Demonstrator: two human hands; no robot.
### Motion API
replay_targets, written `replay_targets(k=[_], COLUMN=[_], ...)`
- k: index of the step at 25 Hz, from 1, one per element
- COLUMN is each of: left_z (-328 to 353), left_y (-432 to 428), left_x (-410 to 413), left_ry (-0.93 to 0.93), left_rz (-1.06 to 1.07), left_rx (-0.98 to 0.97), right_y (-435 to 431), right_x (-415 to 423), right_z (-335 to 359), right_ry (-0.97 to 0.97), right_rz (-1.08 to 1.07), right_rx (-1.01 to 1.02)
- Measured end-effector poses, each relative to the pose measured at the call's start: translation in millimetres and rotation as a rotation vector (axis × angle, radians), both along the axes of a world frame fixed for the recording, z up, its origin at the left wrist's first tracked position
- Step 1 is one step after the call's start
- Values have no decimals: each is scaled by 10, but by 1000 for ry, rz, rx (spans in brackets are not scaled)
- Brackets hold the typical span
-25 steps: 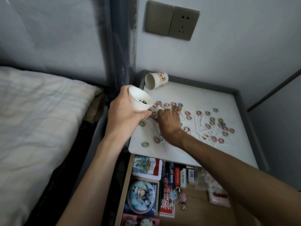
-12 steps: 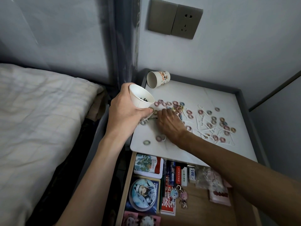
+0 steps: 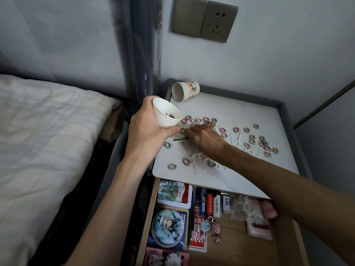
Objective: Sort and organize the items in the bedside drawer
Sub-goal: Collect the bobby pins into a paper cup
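Left hand (image 3: pixel 148 131) grips the white cup (image 3: pixel 166 114) mid-frame; right hand (image 3: pixel 205 138) touches black hairpins (image 3: pixel 180 139) on the worktop (image 3: pixel 240 106), pinch unclear.

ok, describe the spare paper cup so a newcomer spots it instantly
Start at the white nightstand top beside the bed. In its far left corner lies the paper cup. Unlike the plain cup in the left hand, it is tipped over and printed.

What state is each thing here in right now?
White cup: tilted, gripped by left hand, pins inside.
Printed cup: lying on its side.
Drawer: open.
Hair ties: scattered on tabletop.
Loose hairpins: on tabletop, at right hand fingers.
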State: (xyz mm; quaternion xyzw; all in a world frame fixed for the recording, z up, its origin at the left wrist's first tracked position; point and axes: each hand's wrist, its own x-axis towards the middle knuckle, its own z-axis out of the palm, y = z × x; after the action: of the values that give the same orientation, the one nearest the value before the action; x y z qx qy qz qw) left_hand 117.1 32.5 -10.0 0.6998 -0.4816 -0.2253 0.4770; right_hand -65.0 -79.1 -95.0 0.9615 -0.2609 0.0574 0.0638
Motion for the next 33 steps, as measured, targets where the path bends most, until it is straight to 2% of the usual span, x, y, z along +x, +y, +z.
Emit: replay_targets(k=[4,10,17,19,22,25,27,30,33], left_z=[-4,-17,-24,-20,-17,-15,-12,2,17], left_y=[-15,-24,-21,-15,-4,5,3,-3,15], left_x=[6,-9,-6,9,21,-12,-57,-144,-241], left_ry=[1,-3,1,3,6,12,16,-14,-58], left_rz=[3,1,-3,-7,-17,-42,-64,-119,-189], left_rx=[9,5,6,10,19,34,53,75,71], right_y=[-92,-123,-7,-19,-84,-111,-58,83,165], right_x=[49,196,200,165,110,86,123,215,162], right_z=[5,72,30,70,382,977,1319,1518,1466], right_ry=[-57,28,95,-20,-344,-582,-536,-280,-181], right_rz=[-119,-154,-180,-234,-361,-299,-176,68,115], right_rx=[104,225,105,176,382,433,451,428,442])
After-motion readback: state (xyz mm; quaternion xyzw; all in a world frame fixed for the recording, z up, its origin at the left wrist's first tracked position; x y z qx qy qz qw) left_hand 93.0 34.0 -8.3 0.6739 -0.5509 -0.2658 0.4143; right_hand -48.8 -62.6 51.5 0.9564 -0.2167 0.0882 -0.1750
